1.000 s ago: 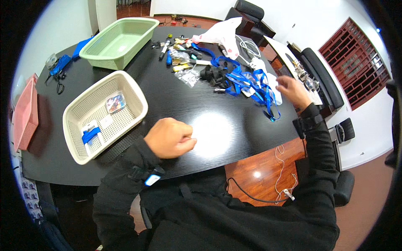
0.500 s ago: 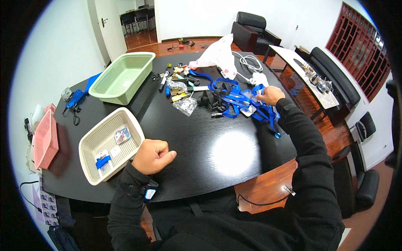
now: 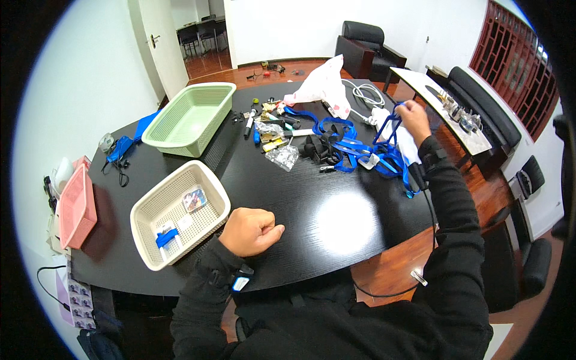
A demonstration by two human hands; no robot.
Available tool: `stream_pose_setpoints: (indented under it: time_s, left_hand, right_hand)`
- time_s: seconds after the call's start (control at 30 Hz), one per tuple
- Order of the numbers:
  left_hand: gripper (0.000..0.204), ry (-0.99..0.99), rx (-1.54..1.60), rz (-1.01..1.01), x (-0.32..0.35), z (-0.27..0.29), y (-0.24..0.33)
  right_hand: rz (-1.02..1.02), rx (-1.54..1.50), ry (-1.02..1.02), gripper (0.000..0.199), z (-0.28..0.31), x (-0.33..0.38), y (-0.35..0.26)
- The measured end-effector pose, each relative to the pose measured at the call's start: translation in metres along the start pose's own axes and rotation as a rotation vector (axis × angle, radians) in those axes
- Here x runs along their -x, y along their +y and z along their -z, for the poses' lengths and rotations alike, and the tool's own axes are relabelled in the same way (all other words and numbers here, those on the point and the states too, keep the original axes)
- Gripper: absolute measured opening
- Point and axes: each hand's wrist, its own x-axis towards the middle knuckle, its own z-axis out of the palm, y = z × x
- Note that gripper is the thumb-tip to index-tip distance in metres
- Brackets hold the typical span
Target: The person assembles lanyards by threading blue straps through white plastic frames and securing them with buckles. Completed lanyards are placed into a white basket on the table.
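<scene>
Pinched in my right hand (image 3: pixel 414 123) is a blue lanyard (image 3: pixel 390 129), its strap raised above the tangle at the table's right side. A flat white piece (image 3: pixel 408 144) shows just below that hand. More blue lanyards (image 3: pixel 354 147) lie heaped to its left, mixed with a black strap (image 3: pixel 318 147). My left hand (image 3: pixel 251 232) is closed in a fist beside the cream basket (image 3: pixel 139 225), and nothing shows in it. Inside that basket lie a small clear pack with a coloured picture (image 3: pixel 194 200) and a white item wrapped with blue strap (image 3: pixel 167 238).
A green basket (image 3: pixel 155 133) stands behind the cream one, and a pink basket (image 3: pixel 78 222) at the far left. Pens, small packets and a clear plastic bag (image 3: pixel 283 157) lie mid-table. A white plastic bag (image 3: pixel 324 87) and white cable (image 3: pixel 367 93) sit at the back.
My right hand has moved up and to the right, lifting a blue lanyard off the heap. My left hand remains a fist by the cream basket. The whole view has shifted slightly.
</scene>
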Motion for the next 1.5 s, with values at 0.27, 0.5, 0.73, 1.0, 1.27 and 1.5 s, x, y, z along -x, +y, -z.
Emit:
stream_pose_setpoints:
  time_s: [0.27, 0.5, 0.73, 1.0, 1.27, 1.5]
  left_hand:
    - [0.034, 0.117, 0.102, 0.035, 0.001, 0.008, 0.014]
    - [0.051, 0.426, 0.225, -0.263, -0.015, 0.057, 0.07]
    - [0.058, 0.532, 0.585, -0.358, -0.034, 0.091, 0.093]
    - [0.029, 0.56, 0.273, -0.26, -0.036, 0.105, 0.075]
    - [0.02, 0.734, 0.345, -0.183, -0.039, 0.099, 0.053]
    - [0.018, 1.049, 0.434, -0.298, -0.046, 0.097, 0.04]
  right_hand:
    - [0.302, -0.347, -0.116, 0.026, 0.074, 0.022, -0.168]
    - [0.691, -0.354, -0.697, 0.03, 0.077, 0.114, -0.291]
    - [0.718, -0.618, -0.715, 0.025, 0.023, 0.163, -0.342]
    - [0.367, -1.064, -0.689, 0.03, -0.025, 0.181, -0.318]
    - [0.33, -1.305, -0.968, 0.076, -0.044, 0.188, -0.303]
    - [0.424, -0.934, -1.005, 0.026, -0.039, 0.182, -0.289]
